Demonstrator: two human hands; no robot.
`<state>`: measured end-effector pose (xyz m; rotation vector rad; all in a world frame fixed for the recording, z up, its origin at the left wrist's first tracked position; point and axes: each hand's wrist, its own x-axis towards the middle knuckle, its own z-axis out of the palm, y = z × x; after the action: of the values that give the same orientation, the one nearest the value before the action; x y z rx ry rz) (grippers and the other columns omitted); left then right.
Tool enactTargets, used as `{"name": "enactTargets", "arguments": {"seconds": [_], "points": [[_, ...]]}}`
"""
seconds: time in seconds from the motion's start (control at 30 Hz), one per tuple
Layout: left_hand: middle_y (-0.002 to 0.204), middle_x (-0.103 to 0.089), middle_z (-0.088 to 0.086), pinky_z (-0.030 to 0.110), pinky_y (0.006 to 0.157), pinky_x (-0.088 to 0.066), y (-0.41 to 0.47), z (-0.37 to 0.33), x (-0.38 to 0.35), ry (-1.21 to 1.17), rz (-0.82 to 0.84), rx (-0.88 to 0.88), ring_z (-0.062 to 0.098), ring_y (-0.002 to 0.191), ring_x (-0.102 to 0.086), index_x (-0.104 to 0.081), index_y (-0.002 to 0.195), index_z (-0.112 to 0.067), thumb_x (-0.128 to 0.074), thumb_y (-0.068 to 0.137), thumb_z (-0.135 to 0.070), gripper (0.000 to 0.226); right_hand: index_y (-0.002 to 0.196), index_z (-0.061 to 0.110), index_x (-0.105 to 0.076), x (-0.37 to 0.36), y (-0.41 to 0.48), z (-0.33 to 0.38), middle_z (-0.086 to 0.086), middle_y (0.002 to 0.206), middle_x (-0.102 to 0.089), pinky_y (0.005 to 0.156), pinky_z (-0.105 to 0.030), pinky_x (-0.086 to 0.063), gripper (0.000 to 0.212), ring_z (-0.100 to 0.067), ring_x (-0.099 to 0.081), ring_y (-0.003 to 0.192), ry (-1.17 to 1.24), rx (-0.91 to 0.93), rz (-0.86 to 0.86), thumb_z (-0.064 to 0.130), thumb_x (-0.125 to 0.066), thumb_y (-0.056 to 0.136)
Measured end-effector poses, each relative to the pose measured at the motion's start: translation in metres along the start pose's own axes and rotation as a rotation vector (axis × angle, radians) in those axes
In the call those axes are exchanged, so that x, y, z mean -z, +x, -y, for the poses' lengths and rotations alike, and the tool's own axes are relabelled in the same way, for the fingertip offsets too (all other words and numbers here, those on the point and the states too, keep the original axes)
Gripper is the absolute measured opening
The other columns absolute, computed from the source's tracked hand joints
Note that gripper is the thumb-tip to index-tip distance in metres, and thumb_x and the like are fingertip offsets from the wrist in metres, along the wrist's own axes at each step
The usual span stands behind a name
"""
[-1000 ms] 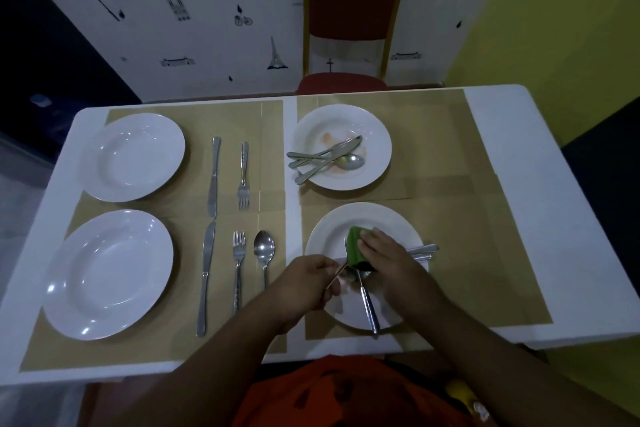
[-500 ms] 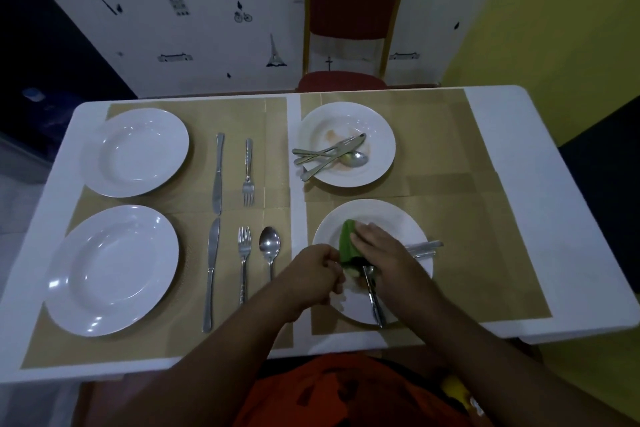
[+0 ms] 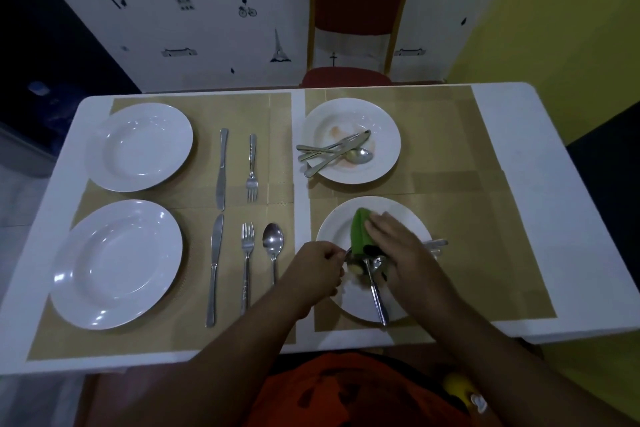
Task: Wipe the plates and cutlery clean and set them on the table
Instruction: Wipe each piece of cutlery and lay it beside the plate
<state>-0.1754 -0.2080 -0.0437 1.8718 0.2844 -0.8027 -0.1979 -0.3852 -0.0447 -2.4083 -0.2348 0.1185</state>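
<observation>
My left hand (image 3: 318,267) grips the thin handle of a metal utensil (image 3: 347,252) over the near right plate (image 3: 332,222). My right hand (image 3: 398,250) holds a green cloth (image 3: 360,230) folded against the utensil's far end, which the cloth hides. Another utensil (image 3: 378,298) lies across this plate, and more handles (image 3: 437,243) stick out past its right rim. The far right plate (image 3: 381,121) has reddish smears and holds a pile of cutlery (image 3: 332,152).
Two clean white plates, one far (image 3: 138,146) and one near (image 3: 116,263), sit on tan placemats at the left. Between the plate columns lie two knives (image 3: 221,170), two forks (image 3: 252,166) and a spoon (image 3: 273,246). A red chair (image 3: 346,76) stands behind the white table (image 3: 502,135).
My right hand has shifted the green cloth a little along the utensil, away from me. My left hand keeps its grip. The view has shifted slightly.
</observation>
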Motion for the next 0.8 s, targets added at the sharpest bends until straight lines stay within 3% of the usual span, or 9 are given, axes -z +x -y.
{"name": "enactTargets", "arguments": {"seconds": [0.07,0.2,0.33,0.4,0.5,0.6,0.7,0.8], "points": [[0.075,-0.064,0.003,0.015,0.047,-0.044,0.000,0.000,-0.001,0.024,0.000,-0.049,0.008,0.061,-0.060,-0.069,0.095,-0.014,-0.048,0.103,-0.016,0.023,0.136,0.005,-0.044,-0.007,-0.004,-0.006,-0.006,0.146,-0.039,0.114,-0.028,-0.017,0.059,-0.022,-0.024,0.141,-0.098,0.079,0.105,-0.006,-0.051,0.078],[0.074,-0.063,-0.004,0.008,0.048,-0.037,0.000,0.008,-0.002,0.182,-0.041,-0.124,0.000,0.056,-0.052,-0.072,0.092,-0.015,-0.048,0.103,-0.017,0.026,0.138,0.007,-0.042,-0.007,0.005,-0.026,-0.006,0.150,-0.035,0.116,-0.027,-0.013,0.065,-0.022,-0.019,0.143,-0.144,0.000,0.152,-0.007,-0.061,0.077],[0.077,-0.064,-0.004,0.018,0.052,-0.043,-0.003,0.013,-0.005,0.117,-0.014,-0.021,0.005,0.061,-0.058,-0.066,0.085,-0.024,-0.049,0.102,-0.020,0.024,0.138,0.008,-0.042,0.001,0.014,-0.030,-0.007,0.149,-0.037,0.117,-0.029,-0.017,0.065,-0.019,-0.024,0.142,-0.040,-0.242,0.020,-0.017,-0.048,0.079],[0.077,-0.064,-0.008,0.018,0.049,-0.041,-0.003,0.015,-0.006,0.124,-0.027,0.010,0.001,0.058,-0.056,-0.068,0.087,-0.024,-0.051,0.100,-0.021,0.022,0.136,0.006,-0.045,0.008,0.013,-0.028,-0.008,0.147,-0.040,0.117,-0.032,-0.022,0.063,-0.019,-0.030,0.139,0.013,-0.285,-0.080,-0.019,-0.042,0.078],[0.083,-0.068,-0.010,0.014,0.047,-0.041,-0.003,0.014,-0.006,0.124,-0.058,0.028,0.001,0.061,-0.060,-0.073,0.092,-0.022,-0.055,0.098,-0.025,0.019,0.138,0.009,-0.043,0.014,0.009,-0.019,0.000,0.148,-0.038,0.116,-0.035,-0.027,0.063,-0.015,-0.031,0.139,0.047,-0.225,-0.122,-0.016,-0.044,0.081],[0.088,-0.072,-0.001,0.015,0.048,-0.048,-0.003,0.012,-0.007,0.112,-0.039,0.031,0.014,0.074,-0.068,-0.073,0.090,-0.019,-0.057,0.097,-0.027,0.019,0.139,0.010,-0.042,0.012,0.004,-0.006,0.006,0.145,-0.036,0.114,-0.021,-0.016,0.065,-0.010,-0.022,0.140,0.022,-0.060,-0.034,-0.005,-0.053,0.076],[0.084,-0.072,0.007,0.015,0.044,-0.046,-0.002,0.008,-0.010,0.131,-0.015,-0.007,0.011,0.062,-0.062,-0.073,0.090,-0.015,-0.056,0.098,-0.028,0.023,0.138,0.008,-0.042,0.000,0.001,-0.008,-0.003,0.148,-0.035,0.116,-0.027,-0.017,0.064,-0.016,-0.019,0.142,-0.064,0.060,0.129,-0.010,-0.051,0.078],[0.069,-0.063,-0.006,0.014,0.046,-0.039,0.000,0.009,-0.012,0.161,-0.011,-0.026,-0.003,0.048,-0.053,-0.073,0.090,-0.015,-0.055,0.099,-0.025,0.022,0.139,0.009,-0.041,-0.005,0.003,-0.022,-0.006,0.151,-0.033,0.117,-0.026,-0.014,0.063,-0.019,-0.017,0.144,-0.089,-0.009,0.196,-0.008,-0.055,0.080]]}}
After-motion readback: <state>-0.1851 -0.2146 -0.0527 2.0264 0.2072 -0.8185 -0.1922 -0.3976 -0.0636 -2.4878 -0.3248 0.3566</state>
